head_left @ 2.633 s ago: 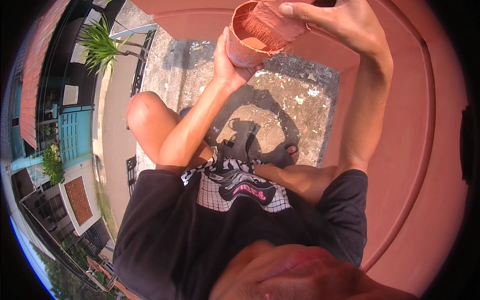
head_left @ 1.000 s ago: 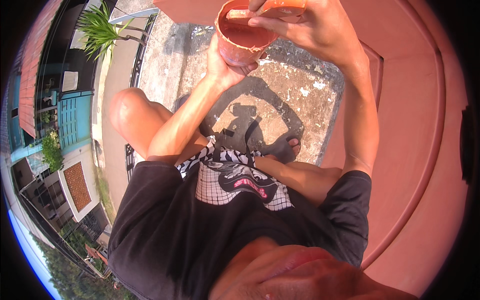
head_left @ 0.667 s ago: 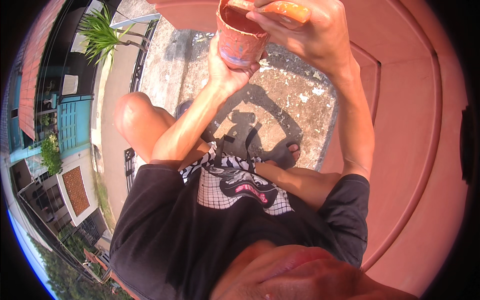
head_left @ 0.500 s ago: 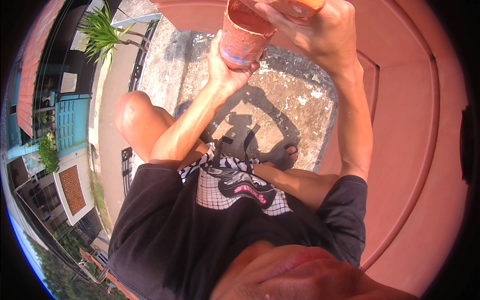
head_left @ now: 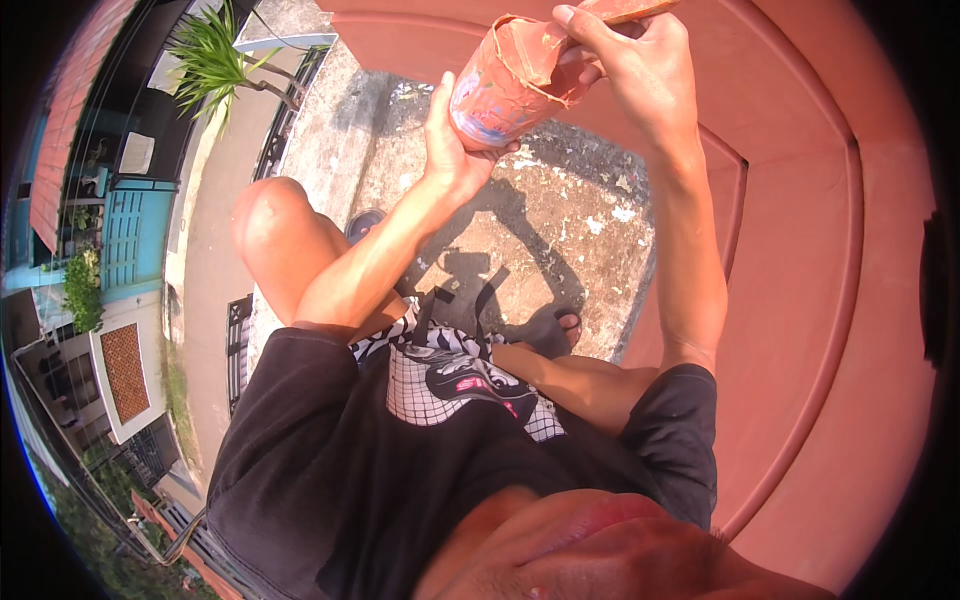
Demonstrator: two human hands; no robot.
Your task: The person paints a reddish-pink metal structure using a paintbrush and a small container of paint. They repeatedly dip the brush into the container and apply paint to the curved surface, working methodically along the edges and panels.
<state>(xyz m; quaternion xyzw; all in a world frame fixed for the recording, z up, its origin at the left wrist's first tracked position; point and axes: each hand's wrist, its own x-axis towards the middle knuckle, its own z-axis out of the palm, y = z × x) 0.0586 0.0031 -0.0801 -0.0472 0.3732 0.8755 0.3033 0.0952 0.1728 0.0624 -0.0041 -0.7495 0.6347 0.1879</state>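
Observation:
Up in front of me, my left hand [head_left: 458,160] is wrapped round the lower side of a small paint can [head_left: 490,98]. The can is smeared with terracotta-red paint, with bluish patches near its bottom, and it tilts to the right. My right hand [head_left: 645,70] grips a paintbrush by its orange-brown handle [head_left: 628,10], beside the can's rim. The paint-coated brush head [head_left: 540,50] appears to dip into the can's mouth; the right fingers partly hide where it joins the handle.
A terracotta-red wall [head_left: 800,290] with raised mouldings curves along my right. Below lies a rough, paint-flecked concrete ledge [head_left: 590,200], where my feet rest. To the left are a spiky plant [head_left: 205,60], a paved lane [head_left: 215,220] and a turquoise gate [head_left: 125,235].
The can has tipped further to the right and moved slightly right. My right hand has shifted a little left, and the brush handle has swung, with the brush head now showing at the can's mouth.

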